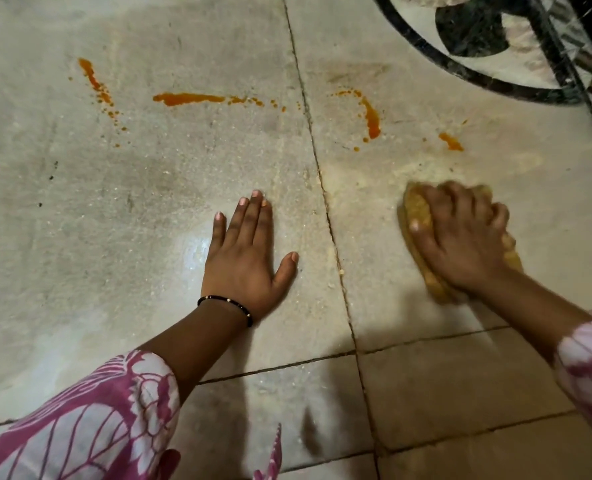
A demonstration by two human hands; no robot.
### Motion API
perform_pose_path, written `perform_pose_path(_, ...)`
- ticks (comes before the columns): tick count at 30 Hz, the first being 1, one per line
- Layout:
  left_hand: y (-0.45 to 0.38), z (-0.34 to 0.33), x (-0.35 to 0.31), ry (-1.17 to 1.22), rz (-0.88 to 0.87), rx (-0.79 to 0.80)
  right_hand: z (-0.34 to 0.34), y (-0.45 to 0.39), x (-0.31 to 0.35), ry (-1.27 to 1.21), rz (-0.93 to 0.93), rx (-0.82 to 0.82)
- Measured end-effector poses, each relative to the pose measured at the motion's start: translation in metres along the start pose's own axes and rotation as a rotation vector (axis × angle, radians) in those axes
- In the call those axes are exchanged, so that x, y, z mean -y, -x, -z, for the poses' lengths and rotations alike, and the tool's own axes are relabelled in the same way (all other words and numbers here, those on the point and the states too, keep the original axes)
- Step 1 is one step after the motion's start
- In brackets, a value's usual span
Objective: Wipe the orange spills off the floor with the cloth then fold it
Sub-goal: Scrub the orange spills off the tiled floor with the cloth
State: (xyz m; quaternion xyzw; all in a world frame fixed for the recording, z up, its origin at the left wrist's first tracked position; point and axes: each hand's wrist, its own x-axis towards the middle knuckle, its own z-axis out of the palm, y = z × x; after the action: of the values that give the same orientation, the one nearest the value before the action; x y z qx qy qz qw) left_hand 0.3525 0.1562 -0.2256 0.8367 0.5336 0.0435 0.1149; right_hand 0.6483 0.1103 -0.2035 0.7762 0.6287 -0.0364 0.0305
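We brace with the left hand [249,258] spread flat on the floor [114,209], so the right hand [460,244] can clutch the cloth [417,211] bunched beneath it (blurred); spills [187,98] lie beyond both.

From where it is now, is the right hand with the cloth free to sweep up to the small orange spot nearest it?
Probably yes. The right hand grips the cloth, and only bare floor lies between it and the small orange spot.
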Motion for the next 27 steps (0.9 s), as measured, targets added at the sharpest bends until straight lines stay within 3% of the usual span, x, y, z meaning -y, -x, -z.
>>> perform_pose_path(3,0.000,0.000,0.000,0.005,0.002,0.007,0.003,-0.053,0.040,-0.039,-0.042,0.003)
perform_pose_path(7,-0.001,0.000,0.000,-0.005,0.004,0.010,0.002,-0.063,0.113,-0.001,0.264,0.081)
perform_pose_path(11,-0.001,0.000,0.001,0.013,-0.002,0.007,-0.006,0.000,0.095,-0.020,0.438,0.040)
perform_pose_path(16,0.000,-0.002,0.002,0.002,0.001,0.028,-0.003,0.008,0.003,-0.015,0.185,-0.010)
perform_pose_path(21,0.000,-0.002,0.000,-0.014,0.000,0.040,-0.003,-0.042,0.018,0.008,-0.098,-0.110)
perform_pose_path(25,0.001,0.004,-0.010,0.079,0.014,0.012,-0.012,0.005,0.055,0.015,0.276,-0.049)
perform_pose_path(27,-0.008,0.009,-0.019,0.108,-0.100,0.007,-0.013,0.044,0.045,-0.004,0.345,-0.009)
